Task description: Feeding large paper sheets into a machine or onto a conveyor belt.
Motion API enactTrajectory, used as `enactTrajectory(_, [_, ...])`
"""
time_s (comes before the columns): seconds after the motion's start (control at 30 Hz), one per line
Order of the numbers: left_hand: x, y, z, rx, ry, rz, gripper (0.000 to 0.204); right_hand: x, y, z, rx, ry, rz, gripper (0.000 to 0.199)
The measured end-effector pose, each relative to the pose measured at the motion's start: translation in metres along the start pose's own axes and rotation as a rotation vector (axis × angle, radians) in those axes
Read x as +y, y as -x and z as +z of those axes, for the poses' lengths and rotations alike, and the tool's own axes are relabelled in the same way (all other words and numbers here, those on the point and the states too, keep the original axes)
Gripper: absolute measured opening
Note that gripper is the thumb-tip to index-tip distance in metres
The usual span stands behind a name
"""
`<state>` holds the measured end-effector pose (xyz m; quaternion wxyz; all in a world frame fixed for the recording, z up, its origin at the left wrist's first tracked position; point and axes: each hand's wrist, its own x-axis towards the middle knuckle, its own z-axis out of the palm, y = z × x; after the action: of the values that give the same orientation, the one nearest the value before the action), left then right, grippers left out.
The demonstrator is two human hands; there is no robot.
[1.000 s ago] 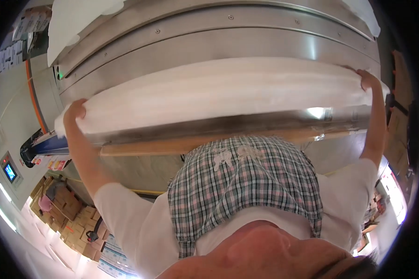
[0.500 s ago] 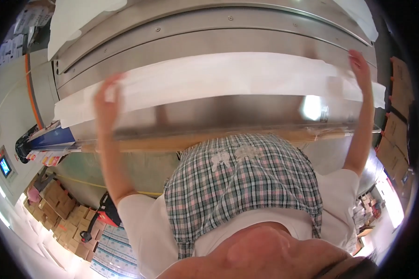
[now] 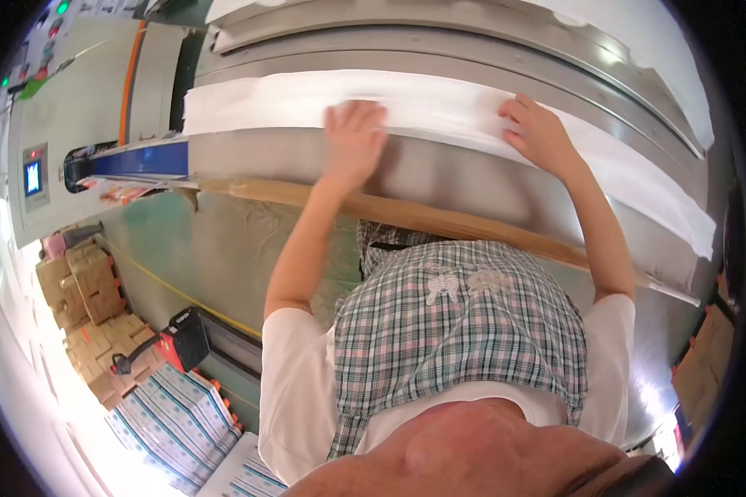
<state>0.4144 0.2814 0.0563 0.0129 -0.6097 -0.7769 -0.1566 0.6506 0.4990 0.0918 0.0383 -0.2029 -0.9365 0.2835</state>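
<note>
Has cartons (image 3: 95, 286) toward eight o'clock, contents hidden. Holds left hand (image 3: 356, 137) wide at twelve, right hand (image 3: 537, 132) half-curled at two, over white sheet (image 3: 265, 99) spanning ten to three on table (image 3: 257, 153); cannot confirm contact.

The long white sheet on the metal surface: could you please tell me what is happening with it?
A person in a checked apron is handling the long white sheet, which lies along the metal surface. The left hand is palm down over its near edge; the right hand, fingers slightly bent, is farther right. Whether they touch it, I cannot tell.
</note>
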Motion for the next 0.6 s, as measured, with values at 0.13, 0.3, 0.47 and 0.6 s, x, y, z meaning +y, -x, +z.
enactTrajectory(0.13, [-0.109, 0.024, -0.019, 0.038, -0.278, -0.237, 0.026, -0.027, -0.018, 0.012, 0.009, 0.074, -0.06, 0.017])
enactTrajectory(0.3, [-0.231, 0.05, -0.047, 0.433, -0.258, -0.414, 0.042, -0.078, -0.062, 0.042, 0.142, 0.075, -0.201, 0.013])
enactTrajectory(0.47, [-0.312, 0.055, -0.074, 0.655, 0.574, -1.015, 0.056, -0.126, -0.116, 0.068, 0.124, 0.067, -0.201, 0.013])
enactTrajectory(0.6, [-0.345, 0.059, -0.092, 0.578, 1.067, -1.166, 0.06, -0.157, -0.145, 0.083, 0.135, 0.05, -0.214, 0.013])
